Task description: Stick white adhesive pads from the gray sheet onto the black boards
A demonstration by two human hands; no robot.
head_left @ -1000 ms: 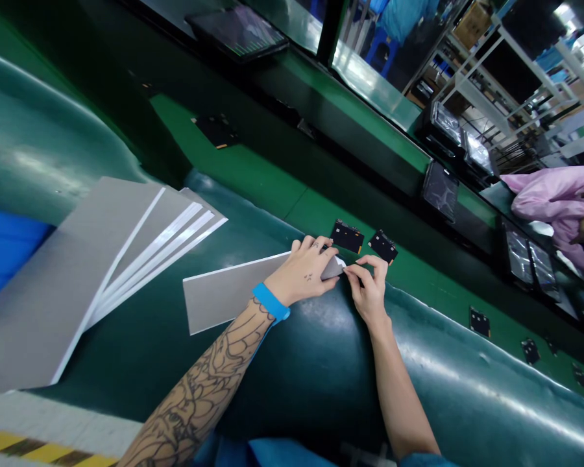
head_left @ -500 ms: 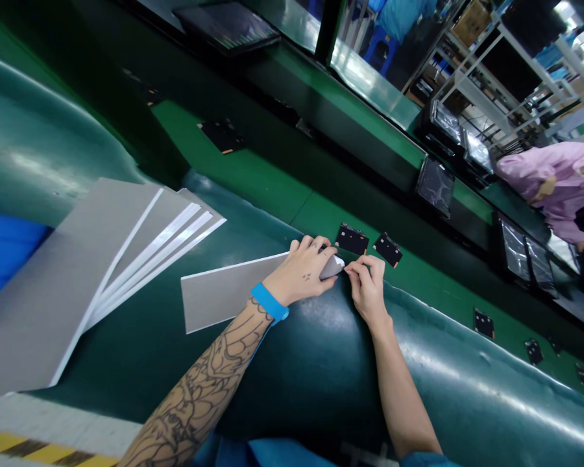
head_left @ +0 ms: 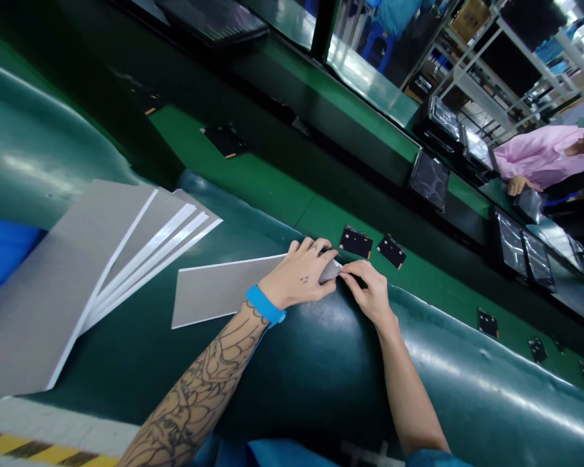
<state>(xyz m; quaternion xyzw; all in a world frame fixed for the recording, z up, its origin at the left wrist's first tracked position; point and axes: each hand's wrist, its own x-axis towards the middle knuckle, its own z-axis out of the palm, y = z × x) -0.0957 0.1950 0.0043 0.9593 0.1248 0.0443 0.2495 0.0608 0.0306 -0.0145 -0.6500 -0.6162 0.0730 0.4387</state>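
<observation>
A long grey sheet (head_left: 219, 288) with white edges lies at a slant on the dark green mat (head_left: 321, 363). Over its far right part rests my left hand (head_left: 304, 275), wearing a blue wristband, its fingers curled round the sheet and hiding much of that end. The sheet's tip bends up between the two hands. My right hand (head_left: 370, 290) pinches the very corner of this tip between thumb and forefinger; whether a thin film is there is too small to tell. To the left, several larger grey sheets (head_left: 102, 237) with white edges lie fanned out.
Beyond the mat's raised edge, a green conveyor (head_left: 282, 188) carries small black circuit boards (head_left: 355, 241). Black panels in clear wrap (head_left: 429, 179) sit on the far line. A co-worker in a pink sleeve (head_left: 540, 152) stands at right. A blue bin (head_left: 4, 253) is at left.
My right hand has moved slightly left onto the sheet's corner, closing the small gap. My left hand keeps its hold. The co-worker's arm has shifted, now with a hand on a wrapped item.
</observation>
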